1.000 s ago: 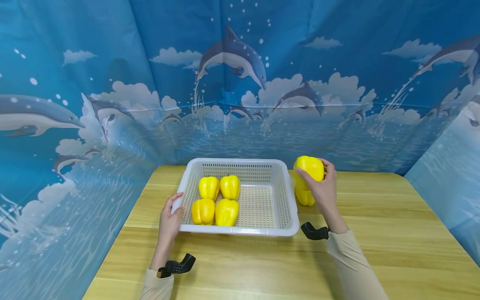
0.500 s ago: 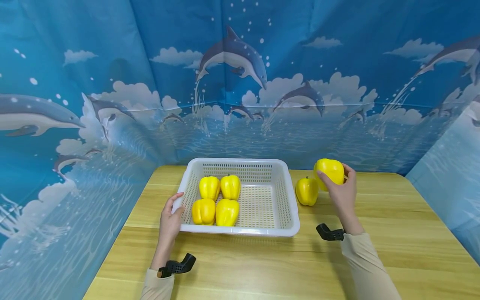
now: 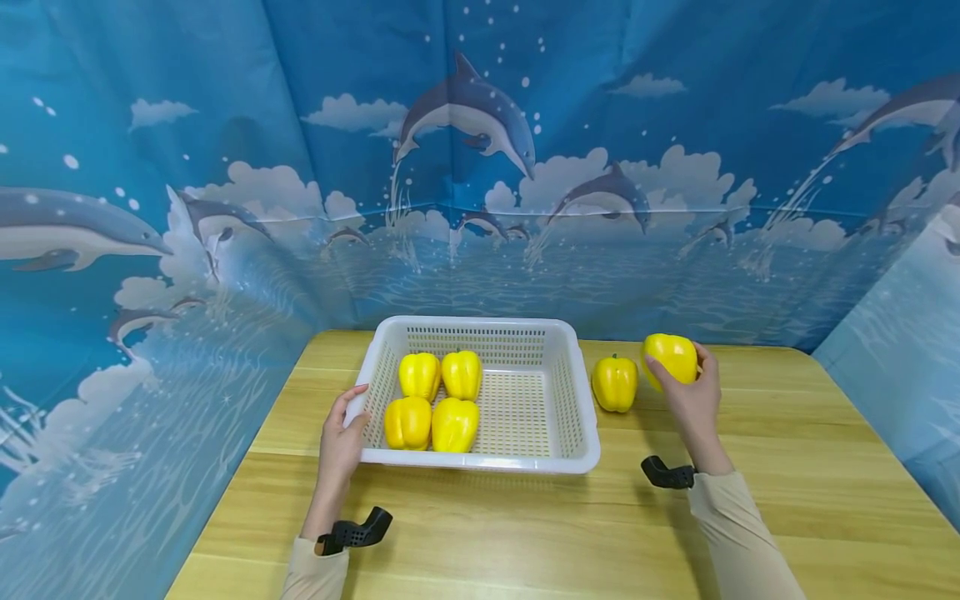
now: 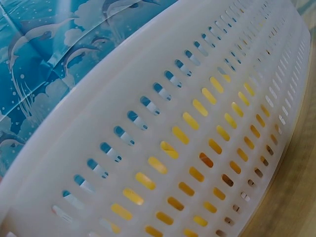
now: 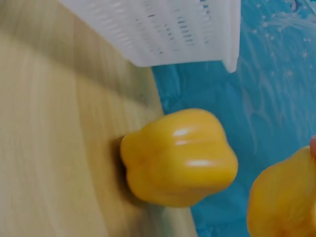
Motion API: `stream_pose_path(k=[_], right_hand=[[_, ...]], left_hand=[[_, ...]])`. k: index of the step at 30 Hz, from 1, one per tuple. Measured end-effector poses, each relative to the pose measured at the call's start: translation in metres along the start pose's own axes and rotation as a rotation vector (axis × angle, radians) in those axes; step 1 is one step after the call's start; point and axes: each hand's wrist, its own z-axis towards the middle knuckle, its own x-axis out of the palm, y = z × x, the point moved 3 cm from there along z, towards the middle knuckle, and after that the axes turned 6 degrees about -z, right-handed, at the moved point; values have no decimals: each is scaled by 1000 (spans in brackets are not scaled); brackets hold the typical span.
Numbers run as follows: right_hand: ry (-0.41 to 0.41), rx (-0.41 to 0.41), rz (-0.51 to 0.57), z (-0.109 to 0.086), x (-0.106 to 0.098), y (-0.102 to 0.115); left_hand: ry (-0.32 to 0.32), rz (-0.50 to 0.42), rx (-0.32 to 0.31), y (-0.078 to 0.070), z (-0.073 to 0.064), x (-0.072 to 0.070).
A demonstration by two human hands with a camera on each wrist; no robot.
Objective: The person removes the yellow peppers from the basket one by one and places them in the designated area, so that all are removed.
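My right hand [image 3: 692,402] grips a yellow bell pepper [image 3: 672,360], thumb on its near side and fingers round its far right. That pepper shows at the lower right edge of the right wrist view. Just left of it, a second yellow bell pepper [image 3: 615,383] stands upright on the table, stem up. My left hand [image 3: 342,440] holds the left rim of a white slotted plastic basket [image 3: 576,463]. Inside the basket's left half lie several yellow peppers [image 3: 454,423] in two rows. Yellow shows through the basket's slotted wall [image 4: 148,123] in the left wrist view.
The wooden table [image 3: 480,533] reaches past the basket to both sides. Behind it hangs a blue dolphin-print curtain [image 3: 480,267]. Black wrist cameras [image 3: 667,473] sit on both forearms. The basket's right side stands close to the upright pepper.
My right hand has carried its pepper rightward, then lowered it toward the table. The upright pepper beside the basket has come fully into sight. My left hand stays on the rim.
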Motion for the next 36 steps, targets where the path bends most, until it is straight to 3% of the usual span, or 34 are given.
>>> stream_pose_path(k=[10, 24, 36], right_hand=[[41, 18, -78, 6, 1, -22], [106, 62, -105, 12, 9, -45], [146, 75, -147, 13, 13, -54]], left_hand=[[5, -5, 9, 0, -1, 0], [9, -4, 4, 1, 0, -1], [3, -1, 8, 1, 1, -1]])
